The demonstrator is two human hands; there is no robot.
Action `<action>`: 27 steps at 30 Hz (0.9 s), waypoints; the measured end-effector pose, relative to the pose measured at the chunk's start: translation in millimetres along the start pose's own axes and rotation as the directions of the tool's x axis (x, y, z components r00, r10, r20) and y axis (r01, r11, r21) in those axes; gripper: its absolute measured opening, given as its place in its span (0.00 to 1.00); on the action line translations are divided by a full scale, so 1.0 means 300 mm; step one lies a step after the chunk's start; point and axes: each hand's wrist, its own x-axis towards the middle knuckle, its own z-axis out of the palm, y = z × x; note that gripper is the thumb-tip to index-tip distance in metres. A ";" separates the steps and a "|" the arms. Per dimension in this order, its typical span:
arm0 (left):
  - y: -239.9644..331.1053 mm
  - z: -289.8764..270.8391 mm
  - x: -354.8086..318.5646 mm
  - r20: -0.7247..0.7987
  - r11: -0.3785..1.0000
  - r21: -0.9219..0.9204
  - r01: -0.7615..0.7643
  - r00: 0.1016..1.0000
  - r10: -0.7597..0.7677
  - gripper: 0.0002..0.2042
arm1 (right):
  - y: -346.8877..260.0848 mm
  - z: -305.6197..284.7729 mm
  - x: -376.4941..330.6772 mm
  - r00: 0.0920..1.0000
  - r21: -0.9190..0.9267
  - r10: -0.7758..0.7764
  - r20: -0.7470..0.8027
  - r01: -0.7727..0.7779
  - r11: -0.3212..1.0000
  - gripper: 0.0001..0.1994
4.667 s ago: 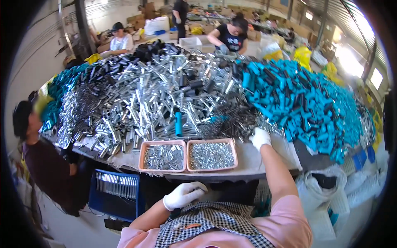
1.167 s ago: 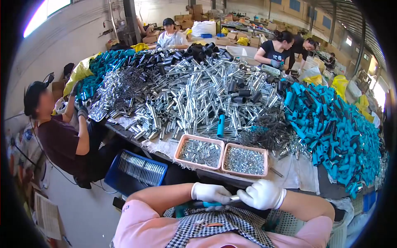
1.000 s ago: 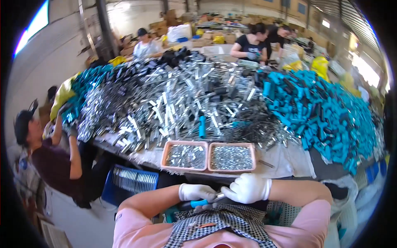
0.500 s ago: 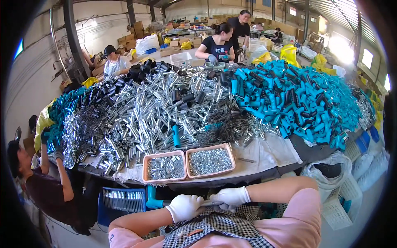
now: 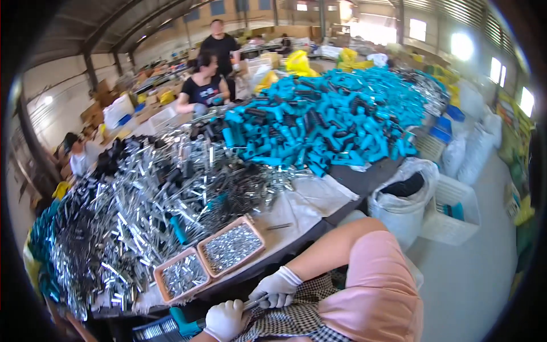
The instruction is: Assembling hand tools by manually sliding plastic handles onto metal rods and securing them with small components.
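Both white-gloved hands, left hand (image 5: 226,319) & right hand (image 5: 277,288), closed on slim metal rod (image 5: 254,302) w/ teal handle (image 5: 183,320); two small-parts trays (image 5: 209,259) at 11 o'clock full, big chrome pile (image 5: 142,211) beyond unworked — seems early.

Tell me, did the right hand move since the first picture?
Yes. The right hand left the table edge beside the two trays and now meets the left hand below it.

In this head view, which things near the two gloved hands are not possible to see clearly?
- The thin metal piece between the left hand and the right hand: mostly covered by the gloves, its kind cannot be told.
- Each grip on it: fingers curl out of view.
- Small metal parts in the two trays: too small to identify.
- Blue crate under the table: cut off by the lower edge.
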 end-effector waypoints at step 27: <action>-0.136 0.022 0.056 0.034 0.942 -0.333 0.047 0.999 -0.038 0.18 | -0.073 0.051 -0.069 0.523 -0.998 -0.851 -0.052 0.002 0.063 0.24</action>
